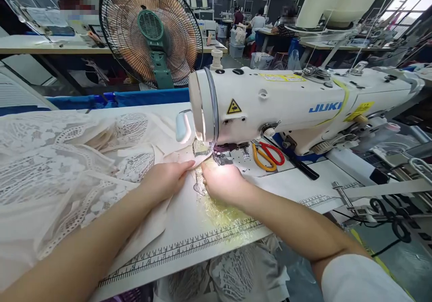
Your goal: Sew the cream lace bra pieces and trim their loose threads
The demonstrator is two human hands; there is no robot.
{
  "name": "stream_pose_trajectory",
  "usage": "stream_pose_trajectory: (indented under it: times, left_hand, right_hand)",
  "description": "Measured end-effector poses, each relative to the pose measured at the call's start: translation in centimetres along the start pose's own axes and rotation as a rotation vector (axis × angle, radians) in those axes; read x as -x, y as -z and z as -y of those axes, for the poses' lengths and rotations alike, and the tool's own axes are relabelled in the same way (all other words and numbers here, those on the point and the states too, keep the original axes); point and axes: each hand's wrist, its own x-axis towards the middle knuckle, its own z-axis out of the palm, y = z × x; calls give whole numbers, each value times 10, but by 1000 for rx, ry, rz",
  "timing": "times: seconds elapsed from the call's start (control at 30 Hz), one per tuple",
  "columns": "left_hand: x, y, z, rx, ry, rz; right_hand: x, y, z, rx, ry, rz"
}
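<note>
Pale cloth lies on the white table, and its narrow end runs up to the needle part of the big sewing machine. The left hand pinches the cloth near that end, thumb on top. I think it holds there so the cloth stays straight and does not slip. The right hand is just beside the needle part, with its fingers bent down. Its fingertips are partly hidden, so I cannot tell if they grip the cloth or only press near it. Being so close probably helps it steer, but those fingers need care.

Lacy pieces spread over the left side of the table, perhaps to keep them near the left hand. Scissors rest by the machine, likely so they are easy to grab. Ruler marks run along the front edge, maybe for quick measuring.
</note>
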Motion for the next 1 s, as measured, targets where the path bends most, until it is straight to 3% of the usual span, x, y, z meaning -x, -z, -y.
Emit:
stream_pose_trajectory:
  times: [0.37,0.5,0.6,0.77,1.0]
  left_hand:
    - [1,0,7,298,112,8]
    - [-1,0,8,318,121,27]
    - [-2,-3,10,286,51,30]
    - [2,-6,10,94,-146,45]
    - [6,-4,3,-131,-177,36]
  right_hand:
    - [-1,-10,-3,-42,12,0]
    - [2,-12,-3,-51,13,-127]
    - [-1,-10,-2,-79,-5,-150]
    - [-9,-3,0,-117,-36,-10]
    - [-4,1,-1,-87,-8,20]
